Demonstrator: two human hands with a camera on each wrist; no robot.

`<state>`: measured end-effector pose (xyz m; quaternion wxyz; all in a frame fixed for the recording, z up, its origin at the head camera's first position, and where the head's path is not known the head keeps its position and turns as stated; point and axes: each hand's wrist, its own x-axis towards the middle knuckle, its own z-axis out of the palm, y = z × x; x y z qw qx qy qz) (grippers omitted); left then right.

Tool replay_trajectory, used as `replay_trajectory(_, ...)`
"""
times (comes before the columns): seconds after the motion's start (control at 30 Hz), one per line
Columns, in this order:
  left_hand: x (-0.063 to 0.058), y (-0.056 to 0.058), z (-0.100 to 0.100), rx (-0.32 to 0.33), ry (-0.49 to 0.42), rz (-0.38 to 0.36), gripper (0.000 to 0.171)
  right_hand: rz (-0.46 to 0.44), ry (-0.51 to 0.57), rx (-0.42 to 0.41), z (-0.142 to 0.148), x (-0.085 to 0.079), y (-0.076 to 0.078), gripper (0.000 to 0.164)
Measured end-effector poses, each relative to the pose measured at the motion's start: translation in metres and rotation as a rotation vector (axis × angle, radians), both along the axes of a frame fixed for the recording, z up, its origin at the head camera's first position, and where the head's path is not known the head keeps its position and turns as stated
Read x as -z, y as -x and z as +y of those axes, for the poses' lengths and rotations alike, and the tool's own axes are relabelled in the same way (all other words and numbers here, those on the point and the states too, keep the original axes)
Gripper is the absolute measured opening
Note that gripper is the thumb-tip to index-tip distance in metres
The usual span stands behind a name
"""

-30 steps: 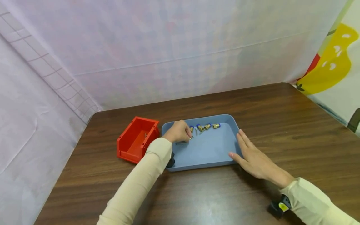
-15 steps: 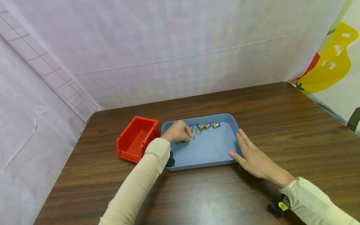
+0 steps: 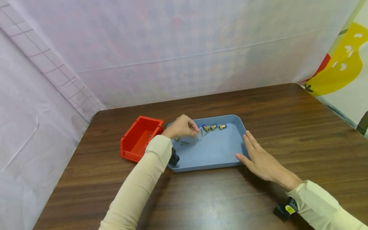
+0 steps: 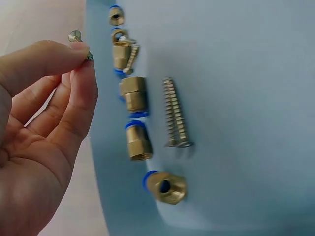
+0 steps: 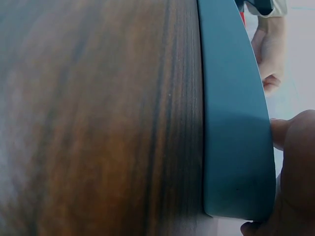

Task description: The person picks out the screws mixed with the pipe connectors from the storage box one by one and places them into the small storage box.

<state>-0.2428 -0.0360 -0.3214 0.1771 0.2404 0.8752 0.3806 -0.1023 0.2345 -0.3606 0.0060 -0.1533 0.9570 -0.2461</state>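
My left hand (image 3: 181, 126) is over the left part of a blue-grey tray (image 3: 218, 151). Between thumb and index finger it pinches a small screw (image 4: 75, 36), whose head sticks out above the fingertips in the left wrist view. Below lie two long screws (image 4: 175, 115) side by side. Several brass fittings (image 4: 134, 96) with blue rings line the tray's far side, and a short screw (image 4: 131, 60) lies against them. With fingers straight, my right hand (image 3: 262, 163) rests at the tray's right end, its thumb over the front corner.
Close to the tray's left stands a red bin (image 3: 130, 155) with a small brass-coloured piece (image 3: 149, 135) inside. All of it is on a dark wood table (image 3: 201, 201). A white cloth wall (image 3: 184, 64) rises behind.
My left hand has risen off the tray floor with the screw, uncovering the two long screws and a brass fitting at the left. The right hand has stayed at the tray's end.
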Motion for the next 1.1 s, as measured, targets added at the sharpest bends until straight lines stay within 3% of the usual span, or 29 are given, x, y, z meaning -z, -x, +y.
replay_trajectory(0.1, -0.007, 0.000, -0.003, -0.011, -0.034, -0.032, 0.010, -0.001, -0.001, 0.002, 0.000, 0.000, 0.000, 0.081)
replay_trajectory(0.37, -0.024, 0.001, -0.016, -0.014, -0.077, -0.014, 0.015, -0.005, -0.006, 0.006, 0.000, 0.000, 0.000, 0.081)
replay_trajectory(0.53, -0.037, 0.002, -0.030, -0.053, -0.080, -0.001, 0.013, -0.006, -0.004, 0.000, 0.001, 0.000, 0.001, 0.081)
replay_trajectory(0.9, -0.060, 0.000, -0.083, -0.144, -0.036, 0.031, 0.017, -0.009, 0.001, -0.002, 0.001, -0.001, 0.001, 0.081)
replay_trajectory(1.1, -0.062, -0.001, -0.115, -0.210, 0.004, 0.029, 0.021, -0.006, -0.002, -0.007, 0.002, 0.000, 0.001, 0.081)
